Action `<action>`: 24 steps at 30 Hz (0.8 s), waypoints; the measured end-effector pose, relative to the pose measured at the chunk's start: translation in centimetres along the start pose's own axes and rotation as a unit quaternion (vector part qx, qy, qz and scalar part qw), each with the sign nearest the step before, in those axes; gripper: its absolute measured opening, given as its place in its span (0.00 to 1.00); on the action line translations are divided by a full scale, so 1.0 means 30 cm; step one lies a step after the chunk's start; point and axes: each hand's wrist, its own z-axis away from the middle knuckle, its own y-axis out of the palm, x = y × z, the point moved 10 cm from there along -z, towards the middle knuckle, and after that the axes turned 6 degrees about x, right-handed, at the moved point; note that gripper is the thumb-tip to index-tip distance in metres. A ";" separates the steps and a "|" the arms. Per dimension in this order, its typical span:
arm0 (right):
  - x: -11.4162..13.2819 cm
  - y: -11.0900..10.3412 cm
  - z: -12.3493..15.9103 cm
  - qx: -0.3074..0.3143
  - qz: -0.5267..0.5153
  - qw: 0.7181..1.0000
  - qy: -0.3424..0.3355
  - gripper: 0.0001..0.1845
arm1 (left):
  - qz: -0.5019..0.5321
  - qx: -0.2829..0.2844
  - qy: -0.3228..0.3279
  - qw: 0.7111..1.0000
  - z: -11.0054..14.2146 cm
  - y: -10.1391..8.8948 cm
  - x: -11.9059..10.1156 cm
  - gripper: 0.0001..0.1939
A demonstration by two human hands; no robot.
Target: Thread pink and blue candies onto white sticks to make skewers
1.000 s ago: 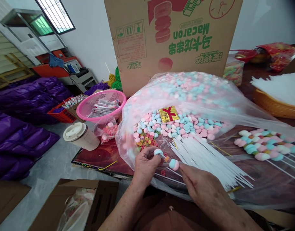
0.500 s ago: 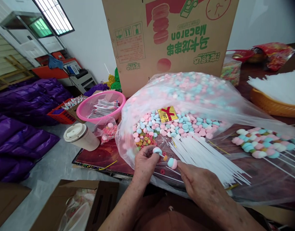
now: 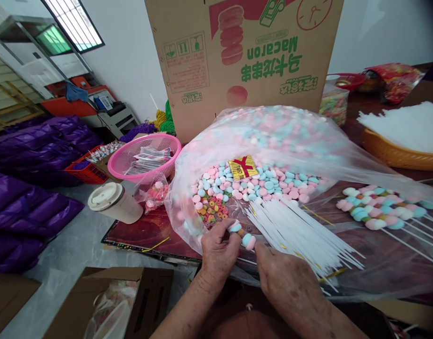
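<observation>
My left hand (image 3: 219, 249) pinches a pink-and-blue marshmallow (image 3: 234, 227) at the upper end of a candy skewer. Lower on that skewer come a small orange gummy ring (image 3: 241, 233) and a blue-and-pink marshmallow (image 3: 249, 241). Just below this lower marshmallow, my right hand (image 3: 290, 278) is closed around the stick, which its fingers mostly hide. Beyond my hands lie loose gummy rings (image 3: 212, 211) and a spread of pastel marshmallows (image 3: 269, 185) spilling from a big clear bag (image 3: 273, 157). A bundle of white sticks (image 3: 301, 235) rests beside my right hand.
Finished-looking marshmallow skewers (image 3: 382, 207) lie on plastic at the right. A lidded cup (image 3: 117, 202) and a pink basket (image 3: 143, 176) of packets stand left. A gold packet (image 3: 243, 167) sits on the marshmallows. Behind rises a large carton (image 3: 244, 103); an orange basket (image 3: 396, 148) holds more sticks.
The upper marshmallow now shows pink as well as blue, and sits closer to the gummy ring. My hands have drawn slightly nearer each other. The view has shifted a little.
</observation>
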 end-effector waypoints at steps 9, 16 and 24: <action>-0.036 0.077 -0.067 -0.004 -0.191 0.982 -0.006 0.13 | 0.127 0.045 -0.068 0.988 0.015 0.023 0.036 0.14; 0.006 0.062 -0.072 -0.029 -0.335 0.940 -0.062 0.15 | 0.487 0.021 -0.265 0.832 -0.001 0.120 0.057 0.12; 0.005 0.144 -0.043 0.032 -0.270 0.961 -0.042 0.16 | 0.591 -0.036 -0.283 0.755 0.036 0.161 0.101 0.11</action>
